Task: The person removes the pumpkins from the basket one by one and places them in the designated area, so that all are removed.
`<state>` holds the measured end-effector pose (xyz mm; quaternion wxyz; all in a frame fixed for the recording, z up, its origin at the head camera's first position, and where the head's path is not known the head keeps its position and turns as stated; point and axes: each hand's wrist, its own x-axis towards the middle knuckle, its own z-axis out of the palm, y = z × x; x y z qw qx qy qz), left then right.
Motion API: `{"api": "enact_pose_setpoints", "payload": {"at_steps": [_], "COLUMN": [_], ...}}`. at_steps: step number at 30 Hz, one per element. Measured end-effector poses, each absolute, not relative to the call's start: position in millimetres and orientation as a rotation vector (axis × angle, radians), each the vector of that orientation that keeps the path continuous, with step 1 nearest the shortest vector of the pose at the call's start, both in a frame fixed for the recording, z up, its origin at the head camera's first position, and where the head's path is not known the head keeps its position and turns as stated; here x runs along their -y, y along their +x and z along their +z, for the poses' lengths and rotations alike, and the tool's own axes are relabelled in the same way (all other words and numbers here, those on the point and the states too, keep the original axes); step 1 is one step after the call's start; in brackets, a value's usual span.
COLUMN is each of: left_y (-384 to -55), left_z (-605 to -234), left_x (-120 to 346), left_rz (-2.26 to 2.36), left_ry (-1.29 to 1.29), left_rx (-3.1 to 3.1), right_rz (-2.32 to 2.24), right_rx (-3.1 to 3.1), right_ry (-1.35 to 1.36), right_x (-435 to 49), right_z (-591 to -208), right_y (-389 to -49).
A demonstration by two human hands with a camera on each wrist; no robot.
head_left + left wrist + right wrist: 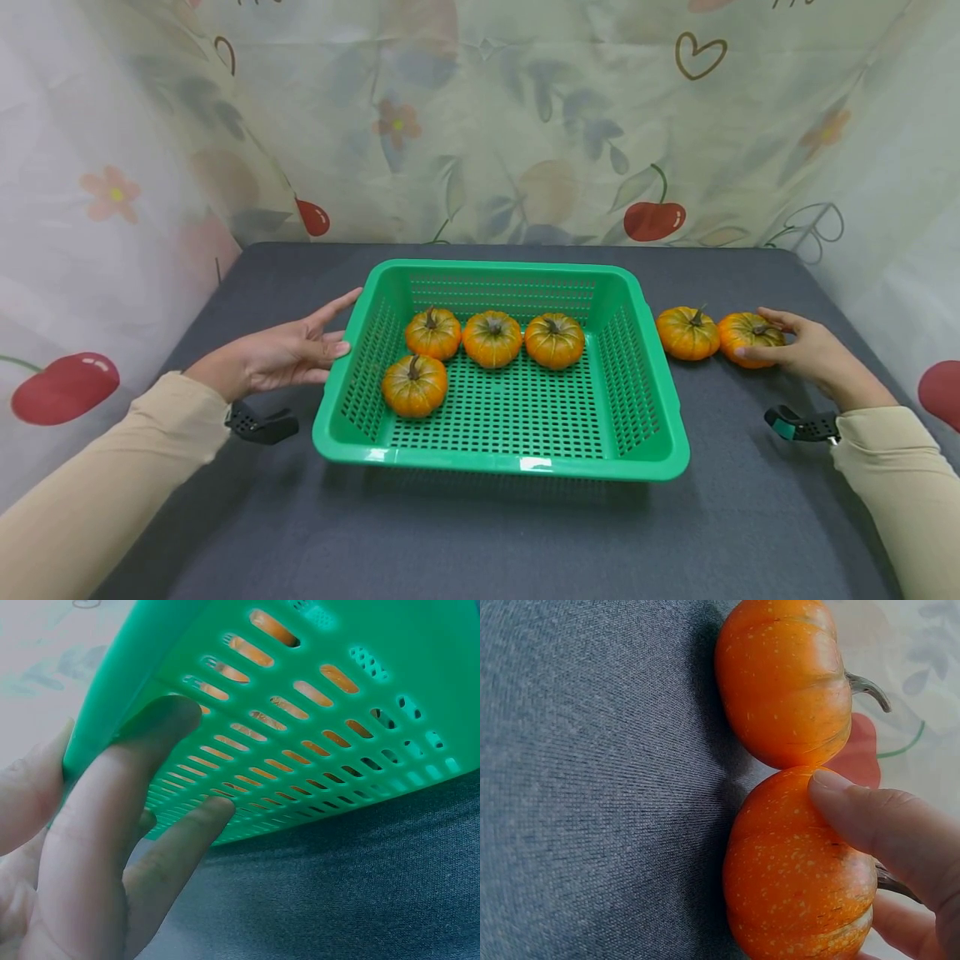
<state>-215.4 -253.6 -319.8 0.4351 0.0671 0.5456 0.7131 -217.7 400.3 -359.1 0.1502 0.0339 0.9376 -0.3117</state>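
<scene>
A green plastic basket [502, 471] with slotted walls sits on the dark cloth, several small orange pumpkins [555, 342] inside it. At its left side, my left hand [288, 354] holds the rim; in the left wrist view, fingers [176, 855] lie against the slotted wall [330, 750] below the rim. To the right of the basket, two more pumpkins sit side by side on the cloth. My right hand [813, 354] grips the outer pumpkin [746, 337], thumb on its near side and fingers on its far side. The inner pumpkin [784, 682] touches it, its stem upright.
A dark grey cloth [480, 542] covers the table. Patterned curtains [487, 125] with cherries and flowers stand behind the table and along both sides. A black strap device [262, 423] is on the left wrist, and another [802, 425] on the right.
</scene>
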Motion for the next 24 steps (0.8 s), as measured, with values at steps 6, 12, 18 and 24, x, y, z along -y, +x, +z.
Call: {"api": "enact_pose_setpoints", "payload": {"at_steps": [6, 12, 18, 24], "left_y": [-216.3, -216.6, -216.0, -215.9], "left_z": [-321.0, -321.2, -320.4, -320.3], "left_x": [253.8, 252.7, 252.6, 253.2], "left_rz": [1.778, 1.780, 1.779, 1.776], "left_ry": [0.181, 0.174, 0.160, 0.167], "left_rx": [-1.340, -1.342, -1.359, -1.360], "right_rz": [-0.899, -0.912, -0.917, -0.926], "right_rx": [-2.708, -2.697, -2.690, -2.686], "right_ry": [0.076, 0.083, 0.085, 0.083], "right_x": [-399.3, -399.2, -399.0, -398.1], "right_z": [-359.4, -359.0, -358.5, -358.1], "right_y": [-216.6, -216.5, -216.4, -216.9]}}
